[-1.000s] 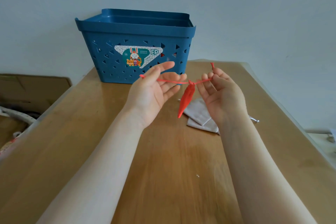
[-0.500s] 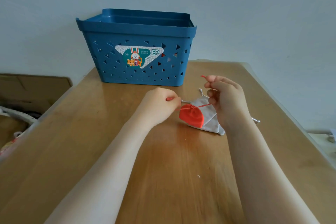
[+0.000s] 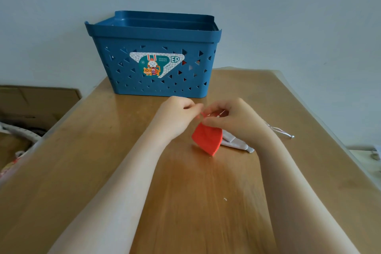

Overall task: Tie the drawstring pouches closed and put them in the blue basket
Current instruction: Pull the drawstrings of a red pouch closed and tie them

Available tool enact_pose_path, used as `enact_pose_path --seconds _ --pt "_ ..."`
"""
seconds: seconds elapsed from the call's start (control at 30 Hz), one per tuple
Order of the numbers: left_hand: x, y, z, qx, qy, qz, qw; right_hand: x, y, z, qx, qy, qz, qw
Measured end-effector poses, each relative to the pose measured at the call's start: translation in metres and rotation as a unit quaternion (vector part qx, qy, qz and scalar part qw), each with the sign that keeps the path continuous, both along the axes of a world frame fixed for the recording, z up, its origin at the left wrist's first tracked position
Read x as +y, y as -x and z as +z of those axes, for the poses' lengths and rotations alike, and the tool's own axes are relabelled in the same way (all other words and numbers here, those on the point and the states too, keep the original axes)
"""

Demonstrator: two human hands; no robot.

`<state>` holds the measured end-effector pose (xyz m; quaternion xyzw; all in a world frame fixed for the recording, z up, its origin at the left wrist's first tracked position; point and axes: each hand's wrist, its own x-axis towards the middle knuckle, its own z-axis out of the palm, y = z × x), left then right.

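A small red drawstring pouch (image 3: 207, 139) hangs just above the wooden table (image 3: 185, 202), its mouth gathered. My left hand (image 3: 176, 116) and my right hand (image 3: 233, 120) meet above it, each pinching a red cord end with curled fingers. Grey-white pouches (image 3: 236, 143) lie flat on the table under my right wrist, and their silvery cord (image 3: 280, 131) trails off to the right. The blue basket (image 3: 154, 55) stands at the table's far edge against the wall; red shows through its holes.
A cardboard box (image 3: 37, 101) and cluttered items sit beyond the table's left edge. The pale wall rises right behind the basket. A white speck (image 3: 225, 199) lies on the table near me.
The hands dropped from in front of the basket, where the cord was stretched wide, and came together low over the table. The red pouch now hangs between them.
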<state>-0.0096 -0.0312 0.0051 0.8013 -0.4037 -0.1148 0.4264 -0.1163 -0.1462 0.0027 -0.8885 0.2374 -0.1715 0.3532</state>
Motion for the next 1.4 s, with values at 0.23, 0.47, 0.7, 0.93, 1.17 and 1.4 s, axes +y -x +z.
enact_pose_path --seconds 0.23,0.47,0.7,0.93,1.17,1.4 --pt "-0.002 0.011 0.005 0.081 0.067 -0.047 0.993 0.008 -0.009 -0.005 -0.023 0.007 -0.008 1.0" --pt "-0.002 0.01 0.004 0.081 0.149 -0.067 0.983 0.01 -0.007 0.001 -0.107 -0.153 -0.057 0.981" --pt "-0.003 0.009 0.004 0.01 0.185 -0.02 0.982 0.013 -0.009 0.007 -0.131 -0.281 -0.05 0.949" --pt "-0.008 0.015 -0.001 0.009 0.123 -0.072 0.99 0.013 -0.009 0.007 -0.148 -0.283 -0.052 0.946" --pt "-0.004 0.015 0.003 0.114 0.114 -0.12 0.98 0.014 -0.008 0.005 -0.178 -0.298 -0.01 0.938" --pt "-0.001 0.006 0.003 0.121 0.087 -0.11 0.983 0.003 0.002 0.017 -0.263 -0.358 -0.019 0.896"
